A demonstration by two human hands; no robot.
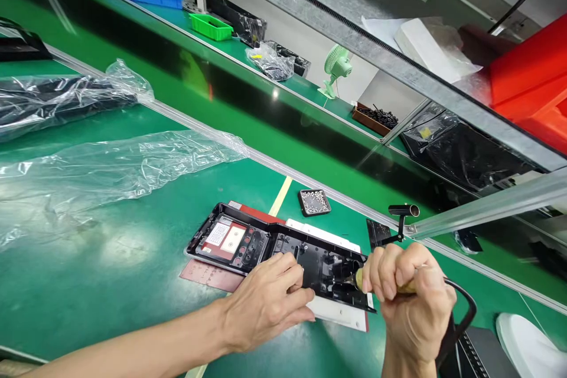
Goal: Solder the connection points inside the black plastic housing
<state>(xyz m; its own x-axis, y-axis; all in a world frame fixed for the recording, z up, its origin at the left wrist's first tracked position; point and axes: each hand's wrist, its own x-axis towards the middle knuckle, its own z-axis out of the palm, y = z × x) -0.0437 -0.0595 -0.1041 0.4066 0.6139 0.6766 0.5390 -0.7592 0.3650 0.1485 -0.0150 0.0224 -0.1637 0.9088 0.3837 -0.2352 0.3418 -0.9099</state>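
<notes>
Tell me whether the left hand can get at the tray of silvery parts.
Probably yes, by reaching over the black casing: the left hand is at its near edge, and the tray lies beyond its far edge with nothing covering it.

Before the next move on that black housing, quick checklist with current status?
1. Black housing inner side up: ok, ribs and posts show.
2. Left hand at the housing's near edge: ok; how firmly it holds, cannot tell.
3. Right hand gripping the yellow-handled tool: ok, fingers wrapped around the handle.
4. Tool tip touching the housing: cannot tell, too small at this angle.
5. Cord off the housing: ok, it loops beside the right wrist.
6. Clear plastic away from the housing: ok, lies apart from it.
</notes>
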